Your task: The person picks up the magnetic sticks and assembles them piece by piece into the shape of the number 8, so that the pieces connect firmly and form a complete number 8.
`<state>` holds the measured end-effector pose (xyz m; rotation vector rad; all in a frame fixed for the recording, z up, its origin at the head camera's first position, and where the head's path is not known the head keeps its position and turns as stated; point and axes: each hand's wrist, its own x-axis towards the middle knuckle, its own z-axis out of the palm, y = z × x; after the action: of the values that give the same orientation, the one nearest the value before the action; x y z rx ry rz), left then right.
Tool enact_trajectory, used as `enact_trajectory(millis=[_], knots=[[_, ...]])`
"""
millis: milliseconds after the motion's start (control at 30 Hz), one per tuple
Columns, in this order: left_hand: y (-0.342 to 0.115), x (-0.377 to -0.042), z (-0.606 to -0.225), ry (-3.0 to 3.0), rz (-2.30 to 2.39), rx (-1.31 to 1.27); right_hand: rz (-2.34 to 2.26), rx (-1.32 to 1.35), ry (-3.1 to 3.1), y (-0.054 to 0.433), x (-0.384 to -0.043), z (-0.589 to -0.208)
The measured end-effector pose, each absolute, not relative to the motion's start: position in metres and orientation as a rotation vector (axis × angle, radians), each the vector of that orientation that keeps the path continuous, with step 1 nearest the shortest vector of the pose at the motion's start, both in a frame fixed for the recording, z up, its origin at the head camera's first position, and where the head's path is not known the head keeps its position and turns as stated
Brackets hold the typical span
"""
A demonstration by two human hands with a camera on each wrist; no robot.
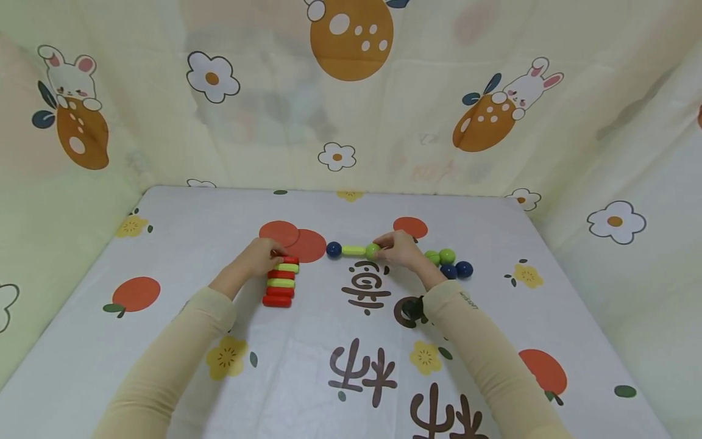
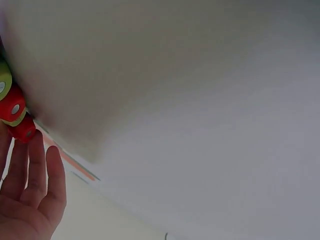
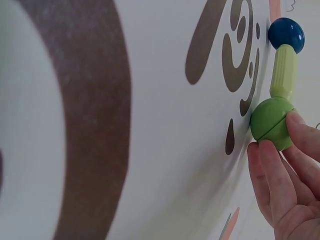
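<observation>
My left hand (image 1: 262,257) pinches the left end of the farthest red stick (image 1: 290,260) in a row of red and yellow-green sticks. In the left wrist view, fingertips (image 2: 36,136) touch the end of that stick. With thumb and fingers my right hand (image 1: 399,249) holds a green ball (image 3: 272,121). This ball meets one end of a yellow-green stick (image 1: 353,250), and a dark blue ball (image 1: 334,249) is at the other end. All three lie in a line on the table.
Right of my right hand, two green balls (image 1: 446,256) and two dark blue balls (image 1: 464,269) sit clustered. The table (image 1: 290,366) has a printed white cloth. Behind it hangs a patterned curtain (image 1: 263,146), with more cloth at both sides.
</observation>
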<state>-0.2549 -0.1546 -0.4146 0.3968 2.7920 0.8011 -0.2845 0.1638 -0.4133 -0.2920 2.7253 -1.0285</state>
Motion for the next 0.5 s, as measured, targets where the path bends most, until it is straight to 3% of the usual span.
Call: enact_trajectory(millis=[500], knots=[[-0.143, -0.256, -0.406, 2.803, 0.766, 0.42, -1.027, -0.323, 2.711, 0.164, -0.285, -0.41]])
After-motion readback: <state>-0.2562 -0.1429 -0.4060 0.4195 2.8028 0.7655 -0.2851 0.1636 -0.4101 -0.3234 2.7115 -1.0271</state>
